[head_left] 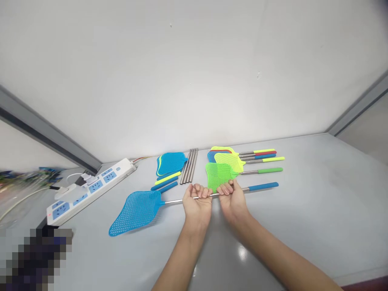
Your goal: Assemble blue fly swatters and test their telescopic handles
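Fingers (202, 190) of left hand (197, 205) and right hand (234, 204) clasp one blue swatter (138, 211), near five assembled swatters (220, 173), perhaps four tubes (189, 166).

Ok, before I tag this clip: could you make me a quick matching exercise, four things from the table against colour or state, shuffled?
Things
1. held fly swatter
2. power strip
3. metal tubes
4. loose grips

Colour or state
A. silver, lying side by side
B. blue and yellow-green
C. blue at both ends
D. white and light blue

Pairs: 1-C, 2-D, 3-A, 4-B
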